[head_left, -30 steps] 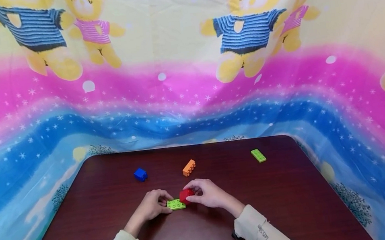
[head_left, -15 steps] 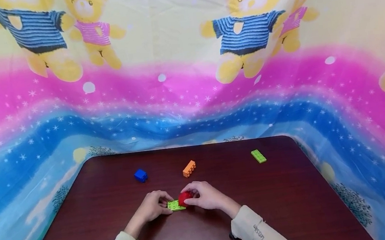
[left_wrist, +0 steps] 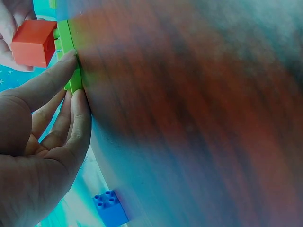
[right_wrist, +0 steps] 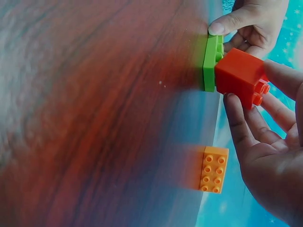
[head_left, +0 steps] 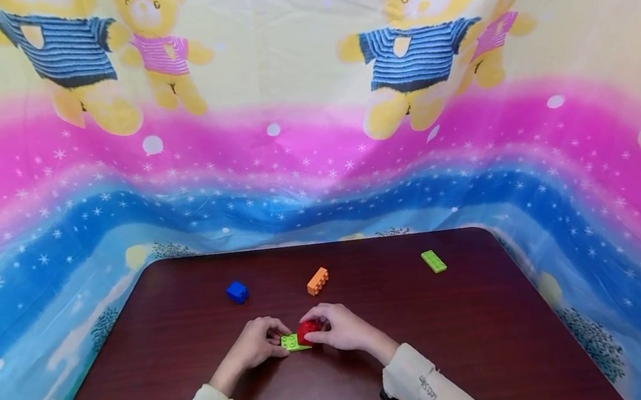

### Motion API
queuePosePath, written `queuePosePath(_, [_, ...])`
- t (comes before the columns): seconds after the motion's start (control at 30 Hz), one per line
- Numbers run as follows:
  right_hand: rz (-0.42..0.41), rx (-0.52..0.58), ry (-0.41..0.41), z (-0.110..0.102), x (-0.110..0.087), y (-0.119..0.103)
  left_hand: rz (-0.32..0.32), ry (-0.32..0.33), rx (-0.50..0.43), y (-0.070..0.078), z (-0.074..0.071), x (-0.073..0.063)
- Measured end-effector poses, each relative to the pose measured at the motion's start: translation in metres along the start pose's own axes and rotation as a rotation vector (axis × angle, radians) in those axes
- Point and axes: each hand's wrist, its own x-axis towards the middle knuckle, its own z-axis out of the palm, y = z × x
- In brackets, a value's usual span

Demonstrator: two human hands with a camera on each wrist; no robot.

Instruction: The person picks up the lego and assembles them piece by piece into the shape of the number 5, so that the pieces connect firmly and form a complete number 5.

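Observation:
In the head view a light green studded plate (head_left: 291, 344) lies flat on the table, its left end pinched between the thumb and fingers of my left hand (head_left: 259, 343). My right hand (head_left: 340, 328) grips a red toy brick (head_left: 308, 330) over the plate's right end. From the right wrist, the red brick (right_wrist: 239, 71) sits right at the studs of the green plate (right_wrist: 209, 66), turned askew to it, its own studs facing the right palm. The left wrist view shows a narrow gap partly between the red brick (left_wrist: 33, 43) and the plate.
Farther back on the dark table (head_left: 366, 268) lie a blue brick (head_left: 238, 292), an orange brick (head_left: 318, 281) and a second green plate (head_left: 434, 261) at right. A patterned cloth (head_left: 315, 160) hangs behind the table's far edge.
My right hand has moved slightly left and brought the red brick farther over the green plate, turning it a little. The left hand stays on the plate's left end.

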Motion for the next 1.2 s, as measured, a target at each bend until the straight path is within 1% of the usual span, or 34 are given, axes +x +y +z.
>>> queuePosePath(0.23, [-0.009, -0.003, 0.004, 0.005, 0.003, 0.002, 0.006, -0.001, 0.004, -0.001, 0.0, 0.001])
queuePosePath(0.67, [-0.003, 0.032, 0.018, 0.01, 0.005, 0.001, 0.007, 0.004, 0.003, -0.002, 0.0, 0.0])
queuePosePath(1.0, [-0.016, 0.021, 0.028, 0.015, 0.006, 0.003, -0.015, -0.004, -0.003, 0.001, -0.001, -0.001])
queuePosePath(1.2, [-0.014, -0.014, 0.041, 0.015, 0.006, 0.002, -0.018, 0.004, -0.003, 0.002, 0.0, -0.001])
